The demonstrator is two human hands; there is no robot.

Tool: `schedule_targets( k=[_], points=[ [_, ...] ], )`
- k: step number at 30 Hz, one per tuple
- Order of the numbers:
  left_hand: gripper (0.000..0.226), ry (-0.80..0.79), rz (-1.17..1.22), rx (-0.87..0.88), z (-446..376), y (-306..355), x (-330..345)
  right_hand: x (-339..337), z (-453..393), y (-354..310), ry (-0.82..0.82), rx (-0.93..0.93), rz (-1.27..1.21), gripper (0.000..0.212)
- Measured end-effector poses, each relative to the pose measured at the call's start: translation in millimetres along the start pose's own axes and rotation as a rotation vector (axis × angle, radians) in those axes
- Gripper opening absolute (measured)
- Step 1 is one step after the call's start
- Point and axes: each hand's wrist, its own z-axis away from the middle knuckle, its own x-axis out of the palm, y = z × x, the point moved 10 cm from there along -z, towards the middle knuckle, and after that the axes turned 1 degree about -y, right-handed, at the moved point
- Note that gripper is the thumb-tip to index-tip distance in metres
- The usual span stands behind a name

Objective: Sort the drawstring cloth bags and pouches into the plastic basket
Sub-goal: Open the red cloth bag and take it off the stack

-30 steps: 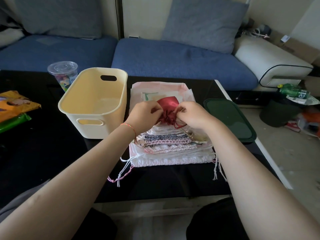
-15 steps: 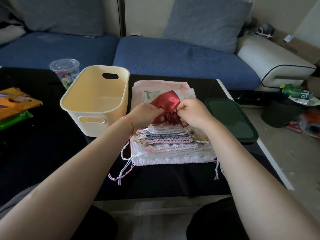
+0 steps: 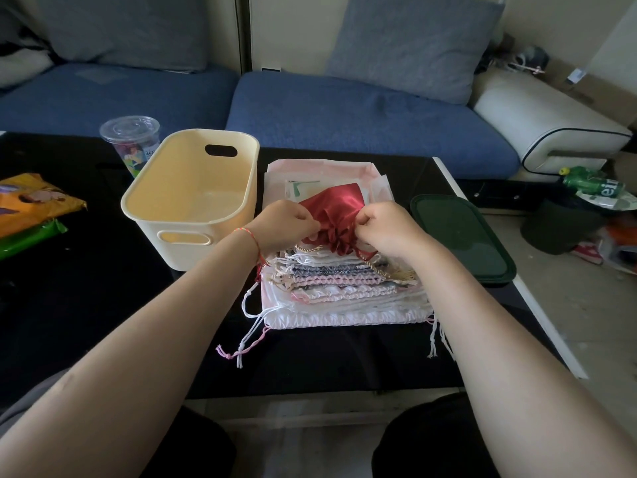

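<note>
The left hand [image 3: 287,225] and right hand [image 3: 386,226] cover the red pouch's [image 3: 336,210] gathered neck. The pile [image 3: 344,288] hides its lower bags' faces. The basket [image 3: 193,201] blocks the cup's [image 3: 132,143] base; its label is unreadable.

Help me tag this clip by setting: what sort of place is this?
Most likely a home living room. A blue sofa with a grey cushion stands behind a low black coffee table, and a lidded drink cup and snack packets lie on the table.
</note>
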Motion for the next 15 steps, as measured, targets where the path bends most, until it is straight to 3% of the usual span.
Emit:
schedule_targets(
  k=[3,6,11,15],
  points=[
    [0.026,0.097,-0.043,-0.010,-1,-3,-7,7,0,3,-0.018,0.006,0.008,0.018],
    [0.023,0.124,0.099,-0.018,2,-2,-5,8,2,6,-0.045,0.013,0.011,0.015],
    [0.022,-0.125,0.691,-0.018,5,10,24,15,6,-6,-0.117,0.004,-0.036,0.015],
    [0.021,-0.130,0.710,-0.080,4,3,33,18,10,-11,-0.184,0.015,-0.011,0.020]
  ],
)
